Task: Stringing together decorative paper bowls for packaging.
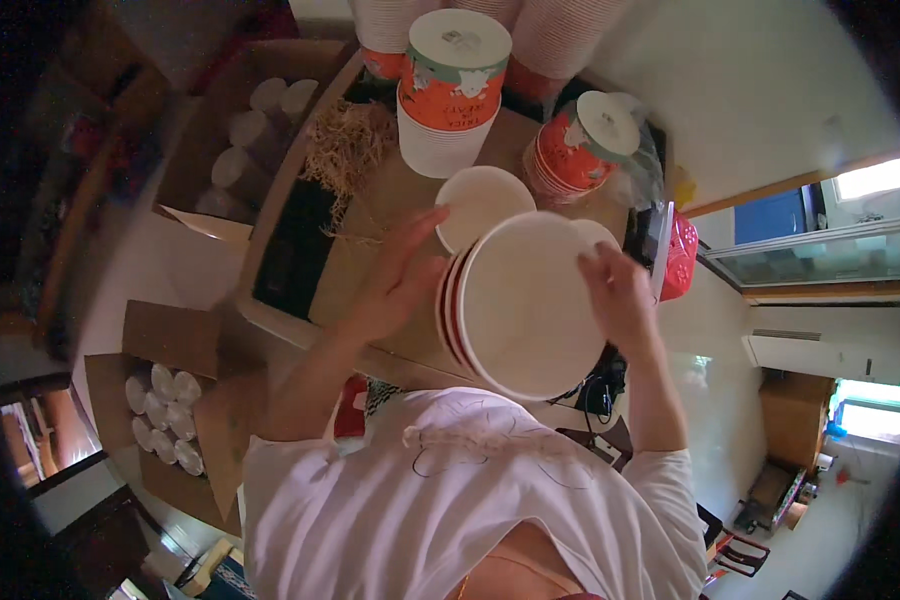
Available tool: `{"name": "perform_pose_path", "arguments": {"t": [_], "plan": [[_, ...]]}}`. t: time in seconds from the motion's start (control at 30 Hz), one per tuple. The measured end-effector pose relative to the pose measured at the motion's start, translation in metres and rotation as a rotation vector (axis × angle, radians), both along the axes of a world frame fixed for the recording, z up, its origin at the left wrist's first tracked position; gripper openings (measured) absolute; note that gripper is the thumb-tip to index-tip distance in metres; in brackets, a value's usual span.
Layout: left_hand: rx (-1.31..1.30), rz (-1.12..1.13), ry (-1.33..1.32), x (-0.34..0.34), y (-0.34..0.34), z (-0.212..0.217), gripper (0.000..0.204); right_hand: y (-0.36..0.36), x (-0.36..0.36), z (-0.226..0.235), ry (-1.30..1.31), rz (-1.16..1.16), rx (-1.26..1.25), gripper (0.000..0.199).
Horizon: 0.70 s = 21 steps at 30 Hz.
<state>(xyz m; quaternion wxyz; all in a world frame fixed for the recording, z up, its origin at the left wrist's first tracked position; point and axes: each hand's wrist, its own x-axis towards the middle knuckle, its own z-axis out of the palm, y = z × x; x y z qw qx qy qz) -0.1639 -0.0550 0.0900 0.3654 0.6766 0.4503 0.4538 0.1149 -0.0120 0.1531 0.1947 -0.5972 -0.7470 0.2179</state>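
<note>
Both hands, left hand [395, 280] and right hand [618, 290], grip a tilted stack of paper bowls [520, 305], white inside with red rims, above the brown surface [390, 200].

Daylight is glaring through the windows [875, 180] at right — blown out — while the left side is sinking into dim shadow; fisheye edges are bending and darkening, slightly soft.
</note>
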Motion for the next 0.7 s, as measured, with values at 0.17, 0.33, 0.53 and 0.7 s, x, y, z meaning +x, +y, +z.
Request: {"name": "perform_pose_path", "arguments": {"t": [0.17,0.33,0.53,0.7], "plan": [[-0.381,0.013,-0.194,0.002,-0.016,-0.039,0.040,-0.028,0.007,-0.048,0.049,0.020,-0.173,0.016],[-0.677,0.091,-0.524,0.024,-0.030,-0.090,0.041,-0.045,0.022,-0.048,0.242,-0.115,-0.244,0.021],[-0.328,0.385,0.458,0.010,-0.036,-0.167,0.040,-0.061,0.095,0.000,0.454,-0.312,-0.228,0.019],[-0.348,0.575,0.304,-0.002,-0.021,-0.170,0.027,-0.086,0.117,-0.028,0.142,-0.203,-0.106,0.022]]}}
